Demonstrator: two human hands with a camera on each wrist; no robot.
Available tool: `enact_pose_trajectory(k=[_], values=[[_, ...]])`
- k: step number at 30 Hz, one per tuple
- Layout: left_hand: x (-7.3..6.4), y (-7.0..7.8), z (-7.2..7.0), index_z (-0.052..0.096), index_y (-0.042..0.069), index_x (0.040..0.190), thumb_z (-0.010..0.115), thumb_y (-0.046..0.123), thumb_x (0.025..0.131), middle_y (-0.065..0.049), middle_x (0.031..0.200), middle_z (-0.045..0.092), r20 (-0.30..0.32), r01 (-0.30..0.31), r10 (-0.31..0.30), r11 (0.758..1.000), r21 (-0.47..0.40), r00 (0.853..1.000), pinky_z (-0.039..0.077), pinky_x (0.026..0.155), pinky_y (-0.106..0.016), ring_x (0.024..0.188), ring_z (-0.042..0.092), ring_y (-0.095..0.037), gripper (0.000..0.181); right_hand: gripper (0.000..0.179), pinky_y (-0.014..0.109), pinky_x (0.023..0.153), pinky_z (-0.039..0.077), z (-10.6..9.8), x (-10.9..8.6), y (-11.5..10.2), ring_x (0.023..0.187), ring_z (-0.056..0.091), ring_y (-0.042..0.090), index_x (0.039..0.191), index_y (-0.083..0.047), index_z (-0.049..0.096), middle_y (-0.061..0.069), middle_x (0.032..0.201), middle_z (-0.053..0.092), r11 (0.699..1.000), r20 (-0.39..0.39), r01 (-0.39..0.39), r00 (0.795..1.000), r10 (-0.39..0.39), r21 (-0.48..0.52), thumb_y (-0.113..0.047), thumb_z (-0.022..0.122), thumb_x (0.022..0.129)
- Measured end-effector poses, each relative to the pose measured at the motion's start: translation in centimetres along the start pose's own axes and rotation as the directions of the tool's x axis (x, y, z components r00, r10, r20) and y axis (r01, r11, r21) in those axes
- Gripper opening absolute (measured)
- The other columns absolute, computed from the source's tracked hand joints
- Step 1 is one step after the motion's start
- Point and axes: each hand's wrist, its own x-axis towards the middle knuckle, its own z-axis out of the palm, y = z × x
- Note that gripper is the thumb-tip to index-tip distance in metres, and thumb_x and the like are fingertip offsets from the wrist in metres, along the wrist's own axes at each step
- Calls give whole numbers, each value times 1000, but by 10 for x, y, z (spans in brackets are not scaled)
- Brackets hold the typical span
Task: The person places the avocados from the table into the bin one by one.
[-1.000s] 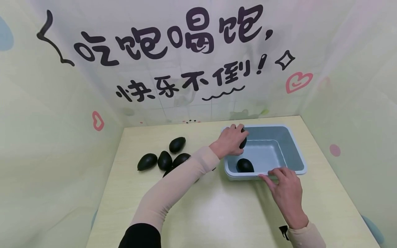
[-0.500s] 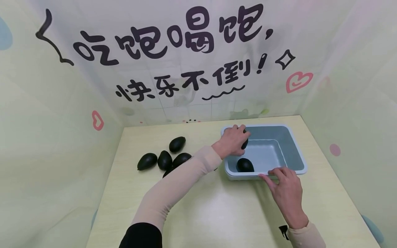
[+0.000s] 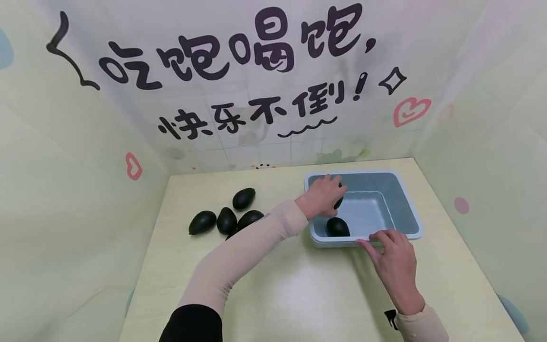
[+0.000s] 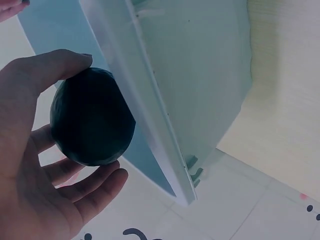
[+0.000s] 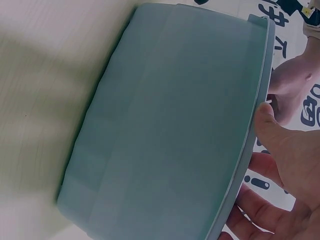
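Observation:
My left hand (image 3: 321, 195) reaches over the left side of a blue-grey plastic bin (image 3: 409, 204) and holds a dark avocado (image 4: 92, 120) between thumb and fingers. In the left wrist view this avocado overlaps the bin's rim. Another avocado (image 3: 337, 227) lies inside, in the near left corner. At the near side, my right hand (image 3: 396, 266) grips the rim, its thumb on the outer face and its fingers over the edge. The right wrist view shows the bin's outer wall (image 5: 165, 120) beside that thumb.
Several loose avocados (image 3: 202, 222) lie on the pale wooden table (image 3: 295, 285) to the left, some partly hidden by my left sleeve (image 3: 239, 251). A printed cloth (image 3: 273, 142) with dark lettering hangs behind the table.
My left hand, with the avocado, has shifted slightly to the right and lower over the bin. The right hand keeps its place on the rim.

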Motion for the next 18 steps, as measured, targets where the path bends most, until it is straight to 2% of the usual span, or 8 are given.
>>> enact_pose_trajectory(k=[10,18], values=[[-2,2,1,57,22,148,67,47,100,-7,146,54,5,-18,18,999,44,1000,60,94,-34,121,61,-25,55,80,49,66,49,0,1,0,74,63,38,78,-4,71,13,79,64,1000,-4,7,1000,-7,-1,-76,44,99],[-2,1,-2,56,22,150,68,46,100,-7,148,54,16,-26,25,999,24,1000,59,99,-35,123,61,-26,57,79,50,66,49,0,1,1,74,63,38,78,-4,71,13,79,64,1000,-11,11,1000,-11,0,-75,44,99]])
